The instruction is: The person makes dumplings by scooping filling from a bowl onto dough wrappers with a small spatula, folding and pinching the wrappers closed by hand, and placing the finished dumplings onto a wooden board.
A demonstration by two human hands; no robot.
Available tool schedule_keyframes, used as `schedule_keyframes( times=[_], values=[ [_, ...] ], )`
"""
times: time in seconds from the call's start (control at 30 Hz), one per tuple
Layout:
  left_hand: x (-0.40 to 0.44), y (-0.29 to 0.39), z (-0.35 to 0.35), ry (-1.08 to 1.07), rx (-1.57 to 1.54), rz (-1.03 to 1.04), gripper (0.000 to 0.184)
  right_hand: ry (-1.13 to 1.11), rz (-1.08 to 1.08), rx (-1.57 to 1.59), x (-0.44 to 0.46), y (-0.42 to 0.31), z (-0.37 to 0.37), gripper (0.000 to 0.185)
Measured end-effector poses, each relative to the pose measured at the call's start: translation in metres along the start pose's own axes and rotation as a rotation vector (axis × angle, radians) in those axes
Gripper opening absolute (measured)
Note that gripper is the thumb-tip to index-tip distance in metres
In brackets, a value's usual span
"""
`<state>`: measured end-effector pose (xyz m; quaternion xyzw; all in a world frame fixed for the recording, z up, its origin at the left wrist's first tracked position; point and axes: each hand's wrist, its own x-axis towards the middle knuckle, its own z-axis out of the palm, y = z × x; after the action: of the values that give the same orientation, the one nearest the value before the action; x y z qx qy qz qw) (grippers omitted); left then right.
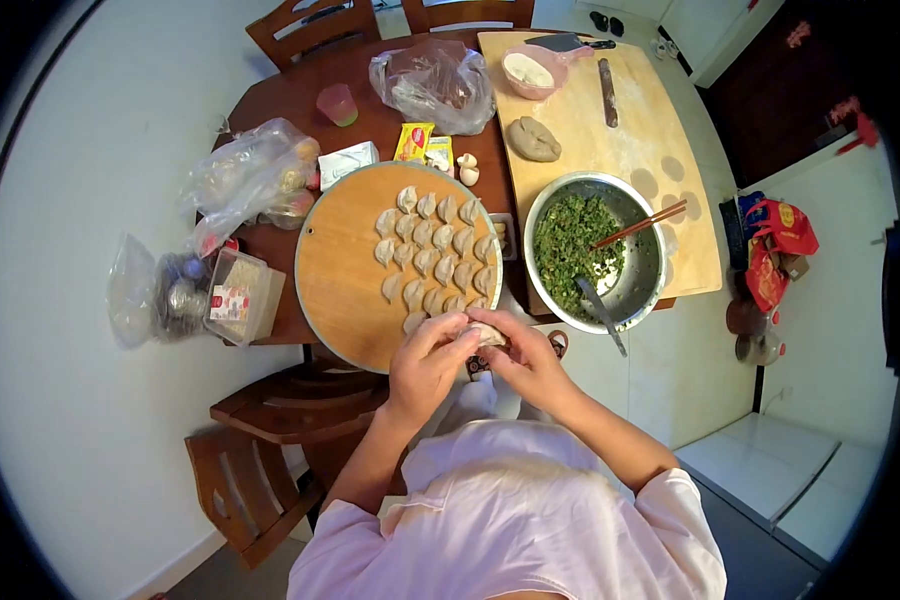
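A pale dumpling (487, 335) is pinched between my two hands, over the near right edge of the round wooden board (335, 240). My left hand (428, 358) closes on it from the left, and my right hand (530, 358) grips its right side. Rows of finished dumplings (424, 262) lie on the board just beyond my fingers. To the right stands a steel bowl (653, 265) of chopped green filling (575, 245), with chopsticks (640, 224) and a metal spoon (600, 305) leaning in it. My fingers partly hide the dumpling I hold.
On the wooden pastry board (580, 130) lie a dough lump (535, 139), a rolling pin (608, 93), a cleaver (560, 42), several round wrappers (673, 168) and a pink flour bowl (530, 75). Plastic bags (255, 175), eggshells (468, 170) and a plastic tub (240, 300) crowd the table. Chairs (245, 490) stand at left.
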<state>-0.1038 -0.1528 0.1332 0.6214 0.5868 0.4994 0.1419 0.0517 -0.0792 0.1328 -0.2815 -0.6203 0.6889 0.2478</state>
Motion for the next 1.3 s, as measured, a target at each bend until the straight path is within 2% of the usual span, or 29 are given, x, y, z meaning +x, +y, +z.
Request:
schedule_keyframes(
  times=[0.07, 0.17, 0.27, 0.37, 0.53, 0.67, 0.77, 0.93, 1.0, 1.13, 1.17, 1.2, 1.23, 1.27, 1.3],
  values=[
    [-0.008, -0.011, -0.004, -0.031, 0.038, -0.001, 0.023, -0.039, 0.045, -0.034, 0.002, 0.011, 0.001, 0.048],
    [-0.015, -0.023, -0.012, -0.022, 0.065, -0.149, 0.017, -0.062, 0.054, -0.083, 0.002, 0.024, -0.003, 0.050],
    [-0.028, -0.055, -0.029, 0.050, 0.269, -0.340, 0.009, -0.061, 0.121, -0.003, -0.001, 0.042, -0.017, 0.048],
    [-0.046, -0.096, -0.043, 0.015, 0.393, -0.437, 0.007, -0.023, 0.201, 0.035, -0.009, 0.051, -0.032, 0.042],
    [-0.065, -0.144, -0.034, -0.053, 0.463, -0.440, 0.005, 0.045, 0.270, 0.130, -0.024, 0.068, -0.045, 0.039],
    [-0.067, -0.156, -0.022, -0.056, 0.450, -0.457, 0.008, 0.113, 0.266, 0.153, -0.028, 0.063, -0.051, 0.036],
    [-0.060, -0.147, -0.022, -0.126, 0.452, -0.542, 0.011, 0.135, 0.261, 0.161, -0.030, 0.063, -0.061, 0.036],
    [-0.064, -0.156, -0.014, -0.088, 0.510, -0.494, 0.014, 0.195, 0.241, 0.122, -0.034, 0.057, -0.088, 0.034],
    [-0.064, -0.155, -0.011, -0.092, 0.513, -0.499, 0.013, 0.242, 0.210, 0.073, -0.036, 0.053, -0.106, 0.033],
    [-0.078, -0.169, -0.017, -0.145, 0.564, -0.486, 0.012, 0.526, 0.160, -0.018, -0.044, 0.030, -0.157, 0.026],
    [-0.080, -0.174, -0.015, -0.168, 0.571, -0.458, 0.013, 0.613, 0.085, -0.025, -0.048, 0.031, -0.174, 0.026],
    [-0.070, -0.162, -0.015, -0.158, 0.480, -0.447, 0.014, 0.708, 0.080, -0.081, -0.054, 0.033, -0.197, 0.025],
    [-0.079, -0.174, -0.018, -0.273, 0.603, -0.485, 0.016, 0.772, 0.062, -0.118, -0.060, 0.041, -0.224, 0.023],
    [-0.071, -0.167, -0.022, -0.208, 0.436, -0.480, 0.018, 0.841, 0.043, -0.154, -0.066, 0.054, -0.253, 0.022],
    [-0.059, -0.150, -0.023, -0.231, 0.570, -0.478, 0.018, 0.899, 0.051, -0.163, -0.072, 0.071, -0.284, 0.020]
  ],
)
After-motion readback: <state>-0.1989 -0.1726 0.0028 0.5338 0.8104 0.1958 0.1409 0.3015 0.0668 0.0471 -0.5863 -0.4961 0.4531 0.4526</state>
